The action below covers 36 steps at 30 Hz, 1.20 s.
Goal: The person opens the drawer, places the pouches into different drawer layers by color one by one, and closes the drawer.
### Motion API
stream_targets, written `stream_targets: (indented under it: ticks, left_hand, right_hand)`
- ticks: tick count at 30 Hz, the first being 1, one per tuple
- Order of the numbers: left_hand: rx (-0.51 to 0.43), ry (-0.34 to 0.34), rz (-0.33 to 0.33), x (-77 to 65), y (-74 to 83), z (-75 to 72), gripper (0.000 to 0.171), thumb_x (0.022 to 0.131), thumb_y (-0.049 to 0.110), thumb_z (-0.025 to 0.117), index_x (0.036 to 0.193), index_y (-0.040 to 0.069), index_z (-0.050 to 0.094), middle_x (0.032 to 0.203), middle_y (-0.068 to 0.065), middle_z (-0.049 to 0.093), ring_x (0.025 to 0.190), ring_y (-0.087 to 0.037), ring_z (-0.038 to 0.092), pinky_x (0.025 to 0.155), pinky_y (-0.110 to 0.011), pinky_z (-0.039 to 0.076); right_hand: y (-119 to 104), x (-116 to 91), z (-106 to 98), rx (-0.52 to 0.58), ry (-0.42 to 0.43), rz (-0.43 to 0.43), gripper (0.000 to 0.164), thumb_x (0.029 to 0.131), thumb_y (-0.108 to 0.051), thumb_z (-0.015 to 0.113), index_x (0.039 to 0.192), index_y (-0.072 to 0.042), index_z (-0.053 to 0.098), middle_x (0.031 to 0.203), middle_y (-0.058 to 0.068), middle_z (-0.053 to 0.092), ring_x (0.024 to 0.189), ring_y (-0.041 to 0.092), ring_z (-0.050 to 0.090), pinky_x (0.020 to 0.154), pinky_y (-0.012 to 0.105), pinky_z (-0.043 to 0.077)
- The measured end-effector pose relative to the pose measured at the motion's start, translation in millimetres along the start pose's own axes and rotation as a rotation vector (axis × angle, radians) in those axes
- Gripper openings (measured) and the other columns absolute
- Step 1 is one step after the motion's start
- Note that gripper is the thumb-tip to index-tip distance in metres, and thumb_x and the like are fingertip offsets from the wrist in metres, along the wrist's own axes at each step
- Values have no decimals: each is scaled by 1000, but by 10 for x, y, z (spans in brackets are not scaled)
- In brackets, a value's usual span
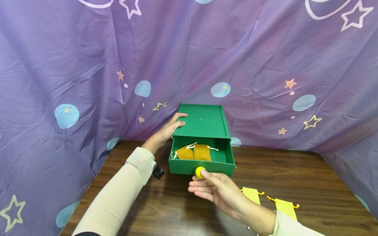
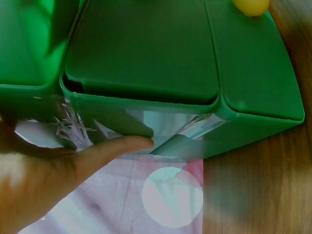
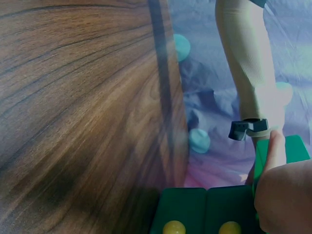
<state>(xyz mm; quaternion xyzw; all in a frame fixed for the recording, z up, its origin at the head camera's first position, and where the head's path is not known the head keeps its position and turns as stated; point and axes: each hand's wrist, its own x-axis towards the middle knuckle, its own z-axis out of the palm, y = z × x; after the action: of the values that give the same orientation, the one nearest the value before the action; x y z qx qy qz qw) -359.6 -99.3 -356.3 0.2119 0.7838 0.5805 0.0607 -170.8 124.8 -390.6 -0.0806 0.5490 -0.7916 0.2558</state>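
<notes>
In the head view a green drawer box (image 1: 203, 121) stands on the table with its top drawer (image 1: 183, 166) pulled out. Two mustard-coloured drawstring pouches (image 1: 202, 152) with white cords lie inside that drawer. My right hand (image 1: 222, 191) pinches the drawer's round yellow knob (image 1: 199, 172) near the thumb tip, its other fingers extended below. At the box's upper left edge, my left hand (image 1: 169, 128) rests with its fingers over the top. The left wrist view shows a straight digit of that hand against the box's side (image 2: 263, 134), beside clear tape (image 2: 190, 124).
Two yellow drawstring pouches (image 1: 251, 194) lie on the brown wooden table (image 1: 271, 170) at the right, partly behind the right forearm. A purple patterned cloth (image 1: 189, 59) hangs behind and around the table. More yellow knobs (image 3: 174, 227) show on green drawer fronts in the right wrist view.
</notes>
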Motion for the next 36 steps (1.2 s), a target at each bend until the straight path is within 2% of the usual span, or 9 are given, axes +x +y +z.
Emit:
stream_targets:
  ticks: [7, 14, 22, 30, 36]
  left_hand:
    - [-2, -4, 7, 3, -7, 0, 48, 106, 22, 44, 153, 15, 40, 166, -11, 27, 147, -36, 32, 123, -55, 19]
    - [-4, -6, 4, 5, -5, -5, 47, 106, 23, 43, 153, 15, 40, 166, -11, 26, 150, -34, 27, 123, -55, 18]
    - [-10, -4, 13, 4, -8, -4, 48, 106, 22, 44, 153, 14, 40, 165, -12, 27, 149, -34, 28, 122, -53, 20]
    - [-11, -1, 5, 5, -8, -3, 48, 106, 22, 44, 153, 14, 40, 166, -12, 26, 145, -36, 34, 122, -54, 22]
    - [-11, 2, 16, 16, -17, 3, 48, 106, 22, 44, 153, 13, 40, 165, -12, 27, 147, -34, 30, 122, -53, 20]
  right_hand:
    - [-4, 27, -10, 7, 4, 6, 45, 107, -31, 56, 125, 10, 62, 113, 19, 75, 109, 27, 73, 101, 40, 53]
    - [-9, 56, -28, -5, 1, -3, 45, 107, -31, 55, 125, 10, 62, 112, 19, 75, 109, 27, 73, 99, 39, 54]
    - [-21, 110, -57, -20, 5, -14, 49, 108, -32, 54, 128, 12, 60, 112, 19, 75, 108, 27, 73, 98, 38, 55]
    - [-23, 143, -84, -21, -5, -22, 47, 108, -31, 54, 127, 12, 59, 110, 19, 76, 107, 27, 73, 96, 38, 56]
    - [-39, 168, -106, -28, -4, -25, 52, 108, -32, 54, 131, 15, 55, 111, 19, 76, 108, 27, 73, 99, 40, 54]
